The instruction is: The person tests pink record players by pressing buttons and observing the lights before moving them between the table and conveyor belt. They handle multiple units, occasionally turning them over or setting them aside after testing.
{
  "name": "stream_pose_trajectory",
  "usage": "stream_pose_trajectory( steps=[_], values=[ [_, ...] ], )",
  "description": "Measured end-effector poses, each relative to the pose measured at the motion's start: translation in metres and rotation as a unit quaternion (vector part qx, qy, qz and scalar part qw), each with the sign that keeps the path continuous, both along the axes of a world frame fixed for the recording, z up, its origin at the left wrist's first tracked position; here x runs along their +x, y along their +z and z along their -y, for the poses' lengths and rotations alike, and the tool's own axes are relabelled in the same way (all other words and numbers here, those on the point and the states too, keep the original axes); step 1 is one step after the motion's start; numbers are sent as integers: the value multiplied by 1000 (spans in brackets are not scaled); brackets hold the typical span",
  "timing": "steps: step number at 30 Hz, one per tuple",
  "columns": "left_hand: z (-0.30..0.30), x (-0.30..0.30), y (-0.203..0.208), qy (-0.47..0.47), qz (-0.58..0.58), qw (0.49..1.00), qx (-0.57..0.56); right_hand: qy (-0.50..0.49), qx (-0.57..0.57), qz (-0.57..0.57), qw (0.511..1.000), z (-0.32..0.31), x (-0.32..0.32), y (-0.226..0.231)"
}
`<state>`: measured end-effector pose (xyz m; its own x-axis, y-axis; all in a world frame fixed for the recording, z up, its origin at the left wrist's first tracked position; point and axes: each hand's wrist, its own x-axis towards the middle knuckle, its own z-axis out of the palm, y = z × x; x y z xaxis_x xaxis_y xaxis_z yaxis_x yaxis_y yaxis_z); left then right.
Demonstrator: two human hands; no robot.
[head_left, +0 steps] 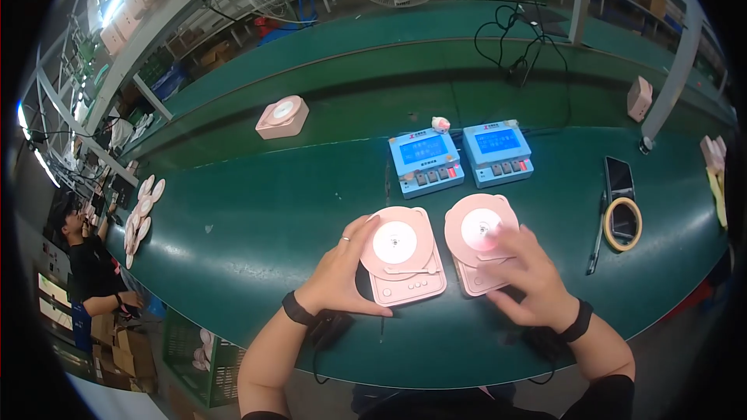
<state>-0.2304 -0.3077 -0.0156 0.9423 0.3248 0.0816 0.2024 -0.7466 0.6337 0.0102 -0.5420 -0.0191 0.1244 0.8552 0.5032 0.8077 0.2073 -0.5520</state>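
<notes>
Two pink record-player-shaped devices lie side by side on the green table in front of me. My left hand (338,268) is curved around the left device (412,289), fingers along its upper left side and thumb at its lower left corner. Over the right side of the right device (476,278) is my right hand (537,276). Its fingers are spread and partly blurred, one reaching toward the white disc; whether it touches is unclear. Both devices have a round platter, a white centre and a small tonearm. Black wristbands circle both wrists.
Beyond the devices stand two light-blue boxes (426,162) (498,154) with lit screens. On the right lie a tape roll (623,225), a phone (618,176) and a pen (595,253). Another pink device (282,117) sits farther back. Pink-and-white parts (140,214) and a co-worker (93,264) are left.
</notes>
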Motion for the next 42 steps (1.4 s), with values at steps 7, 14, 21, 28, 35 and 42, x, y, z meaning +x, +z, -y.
stream_pose_trajectory(
  steps=[7,14,21,28,35,42],
  values=[
    [0,-2,-1,-2,2,1000,4,50,-53,86,994,0,-8,10],
    [0,-1,-1,-8,4,1000,0,35,-62,91,993,0,-9,8],
    [-1,4,-1,-8,7,1000,4,22,-68,98,993,1,-6,10],
    [-6,-9,-13,-15,56,996,69,22,-56,105,993,-6,-14,1],
    [-3,-9,-14,-10,69,997,35,-1,-55,131,990,6,-24,6],
    [-4,-9,-15,-14,64,998,19,7,-60,108,992,3,-22,5]
  ],
)
